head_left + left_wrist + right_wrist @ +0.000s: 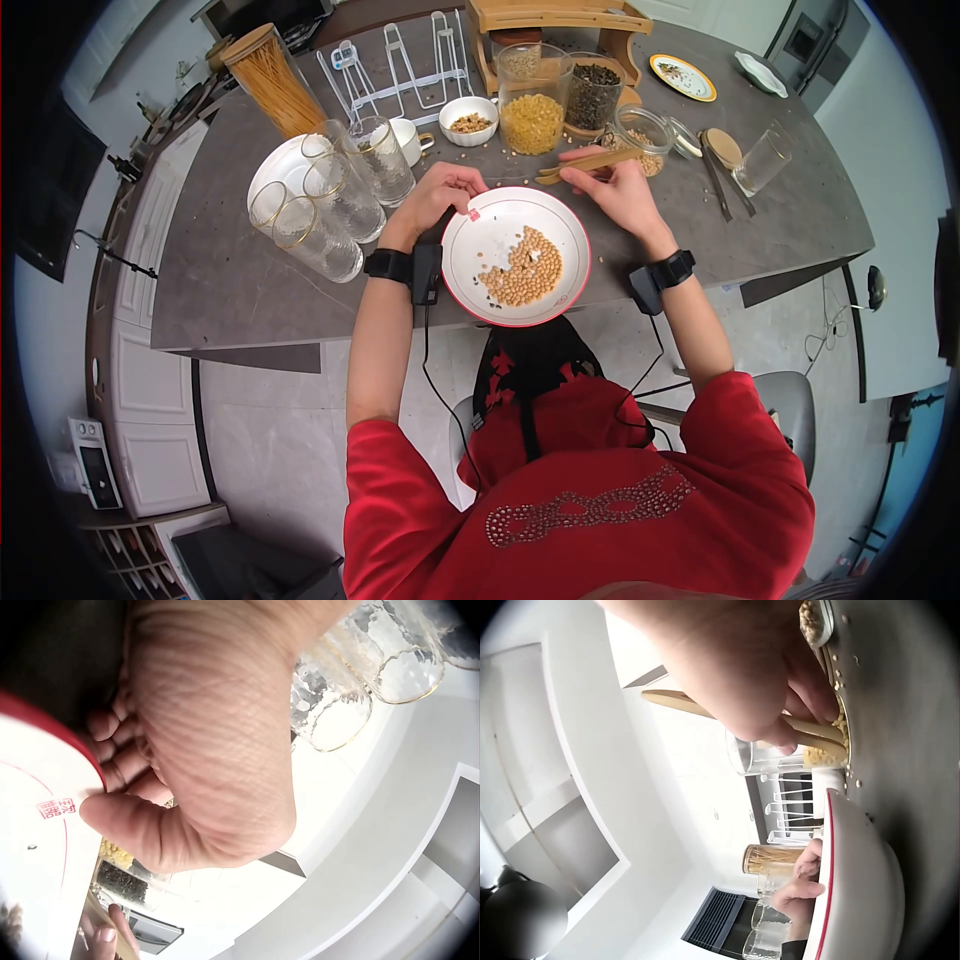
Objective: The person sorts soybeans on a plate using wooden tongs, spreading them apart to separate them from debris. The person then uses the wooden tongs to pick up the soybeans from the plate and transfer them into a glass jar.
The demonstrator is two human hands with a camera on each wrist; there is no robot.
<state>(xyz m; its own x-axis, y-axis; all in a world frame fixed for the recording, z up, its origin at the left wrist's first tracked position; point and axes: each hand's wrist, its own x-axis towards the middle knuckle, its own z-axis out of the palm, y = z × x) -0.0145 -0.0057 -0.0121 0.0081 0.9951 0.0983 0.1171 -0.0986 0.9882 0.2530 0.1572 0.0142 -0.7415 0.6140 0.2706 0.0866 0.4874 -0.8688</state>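
Observation:
A white bowl (465, 255) with a red rim sits at the table's front edge. Pale round beans (530, 270) and a few dark bits lie inside it. My left hand (437, 200) grips the rim at the far left, thumb on the inner side beside a red stamp (57, 808). To the right of the bowl, my right hand (622, 192) pinches wooden tongs (610, 158) between thumb and fingers. The tong tips point left, low over the table near scattered beans. In the right wrist view, the tongs (676, 700) slant past the thumb.
Ribbed glasses (340, 195) crowd the left beside a white plate (268, 172). Behind the bowl stand a small white dish (468, 132), a jar of yellow pasta (531, 125) and a jar of dark seeds (592, 95). Dark tongs (716, 180) and a glass (763, 162) lie right.

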